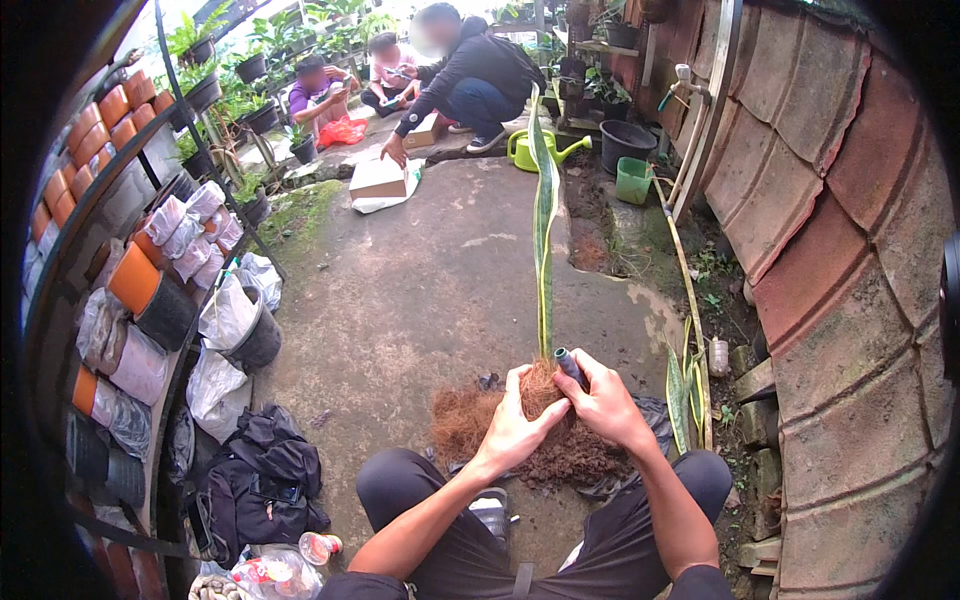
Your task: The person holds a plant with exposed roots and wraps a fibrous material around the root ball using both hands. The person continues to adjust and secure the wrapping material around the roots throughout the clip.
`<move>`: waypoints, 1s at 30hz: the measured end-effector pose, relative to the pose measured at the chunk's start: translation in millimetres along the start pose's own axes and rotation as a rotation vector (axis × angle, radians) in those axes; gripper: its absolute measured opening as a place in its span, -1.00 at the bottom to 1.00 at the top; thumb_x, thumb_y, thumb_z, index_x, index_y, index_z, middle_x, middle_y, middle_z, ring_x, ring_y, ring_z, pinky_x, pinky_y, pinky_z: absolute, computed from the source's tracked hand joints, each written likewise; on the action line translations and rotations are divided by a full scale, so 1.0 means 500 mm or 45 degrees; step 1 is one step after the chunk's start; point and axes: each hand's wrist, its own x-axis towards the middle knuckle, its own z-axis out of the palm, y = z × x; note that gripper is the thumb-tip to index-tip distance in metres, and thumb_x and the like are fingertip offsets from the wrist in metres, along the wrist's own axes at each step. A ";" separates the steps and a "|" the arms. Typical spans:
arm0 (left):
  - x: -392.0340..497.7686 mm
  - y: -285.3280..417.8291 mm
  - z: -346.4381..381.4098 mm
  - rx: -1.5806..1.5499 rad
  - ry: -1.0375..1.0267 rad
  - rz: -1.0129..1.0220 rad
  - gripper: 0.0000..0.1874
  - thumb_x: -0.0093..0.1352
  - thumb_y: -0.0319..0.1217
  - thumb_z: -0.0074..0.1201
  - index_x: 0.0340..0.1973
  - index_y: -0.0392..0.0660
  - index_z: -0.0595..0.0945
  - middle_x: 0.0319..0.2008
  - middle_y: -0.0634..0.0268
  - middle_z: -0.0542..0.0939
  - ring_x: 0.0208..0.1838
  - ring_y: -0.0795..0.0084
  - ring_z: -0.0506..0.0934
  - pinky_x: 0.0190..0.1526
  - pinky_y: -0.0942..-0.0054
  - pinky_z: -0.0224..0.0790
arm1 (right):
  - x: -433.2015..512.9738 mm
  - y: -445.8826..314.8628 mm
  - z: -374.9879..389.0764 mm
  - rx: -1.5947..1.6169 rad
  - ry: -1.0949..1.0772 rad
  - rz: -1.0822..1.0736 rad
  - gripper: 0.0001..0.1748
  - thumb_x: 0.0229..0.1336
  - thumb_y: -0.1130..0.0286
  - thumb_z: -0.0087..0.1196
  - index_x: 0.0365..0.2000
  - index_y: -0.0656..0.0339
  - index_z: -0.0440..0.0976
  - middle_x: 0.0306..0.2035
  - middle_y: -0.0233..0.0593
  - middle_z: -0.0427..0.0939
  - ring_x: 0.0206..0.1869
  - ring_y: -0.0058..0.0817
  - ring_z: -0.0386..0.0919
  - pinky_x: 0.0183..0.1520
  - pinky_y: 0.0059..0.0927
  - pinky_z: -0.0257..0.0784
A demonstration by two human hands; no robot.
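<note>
A tall, yellow-edged snake plant leaf (pixel 544 247) stands upright from a ball of brown coconut fibre (pixel 538 386) in front of me. My left hand (pixel 510 427) grips this ball from the left, its thumb across the lower front. In my right hand (pixel 607 405) is a dark, hollow-ended tube (pixel 568 365), apparently a thread spool, held against the ball's right side. Beneath my hands lie loose coconut fibre (pixel 461 427) and dark soil (pixel 574 461), with black plastic sheeting (pixel 654 411) showing at the right. The ball's underside is hidden by my fingers.
More snake plant leaves (pixel 679 390) stand to the right, beside a bamboo pole (pixel 686 277). A black bag (pixel 262 480) and wrapped pots (pixel 139 352) line the left. Ahead, a crouching person (pixel 480 82) reaches to a cardboard box (pixel 377 180) near a green watering can (pixel 544 150).
</note>
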 end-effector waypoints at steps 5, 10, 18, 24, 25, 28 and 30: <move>0.004 -0.008 -0.009 0.087 -0.066 0.049 -0.25 0.43 -0.19 0.09 0.34 -0.19 0.03 0.18 -0.17 0.39 0.28 0.14 0.39 0.28 0.22 0.19 | 0.009 0.022 0.011 0.057 0.069 0.036 -0.72 0.37 0.25 0.01 -0.22 0.30 0.36 -0.40 -0.24 0.45 -0.30 -0.60 0.31 -0.16 -0.40 0.37; 0.009 -0.037 0.002 0.138 -0.017 0.155 -0.35 0.48 -0.34 -0.07 0.35 -0.24 0.01 0.25 -0.25 0.29 0.35 0.00 0.29 0.37 0.20 0.08 | 0.010 0.041 0.034 0.072 0.122 0.087 -0.68 0.39 0.20 -0.02 -0.19 0.29 0.30 -0.36 -0.21 0.44 -0.27 -0.54 0.32 -0.14 -0.34 0.37; 0.007 -0.036 0.012 0.323 0.131 0.272 -0.17 0.36 -0.41 0.09 0.41 -0.20 -0.06 0.32 -0.22 0.19 0.43 -0.06 0.19 0.41 0.13 0.02 | 0.013 0.045 0.053 -0.014 0.166 0.157 -0.36 0.12 -0.02 0.24 -0.12 0.35 0.31 -0.21 0.00 0.53 -0.12 -0.33 0.48 -0.01 -0.25 0.41; -0.005 0.011 -0.008 0.326 0.163 0.278 0.14 0.22 -0.21 0.26 0.46 -0.06 -0.26 0.26 -0.18 0.21 0.30 0.05 0.32 0.23 0.09 0.27 | 0.026 0.058 0.040 0.376 0.149 0.006 -0.42 0.06 0.12 0.34 -0.12 0.30 0.34 -0.19 -0.21 0.53 -0.11 -0.51 0.45 -0.02 -0.36 0.41; -0.003 0.011 -0.013 0.197 0.202 0.293 0.13 0.24 -0.17 0.23 0.46 -0.05 -0.26 0.26 -0.16 0.22 0.29 0.06 0.33 0.22 0.09 0.27 | 0.030 0.066 0.038 0.428 0.149 0.017 -0.45 0.06 0.14 0.34 -0.13 0.28 0.34 -0.18 -0.25 0.51 -0.08 -0.53 0.43 0.00 -0.42 0.38; 0.002 0.035 -0.027 -0.215 0.284 0.137 0.10 0.27 0.01 0.15 0.47 -0.02 -0.23 0.21 -0.14 0.26 0.14 0.10 0.42 0.12 0.12 0.37 | 0.027 0.052 0.013 0.384 0.111 0.028 -0.46 0.07 0.13 0.34 -0.12 0.25 0.34 -0.20 -0.33 0.46 -0.08 -0.57 0.39 0.02 -0.44 0.35; 0.010 0.037 -0.047 -0.214 0.124 -0.039 0.06 0.32 0.05 0.10 0.47 0.00 -0.23 0.23 -0.11 0.25 0.17 0.07 0.41 0.12 0.10 0.38 | 0.025 0.047 0.007 0.440 0.053 -0.024 -0.48 0.08 0.14 0.33 -0.13 0.24 0.34 -0.22 -0.35 0.44 -0.09 -0.58 0.38 0.01 -0.44 0.35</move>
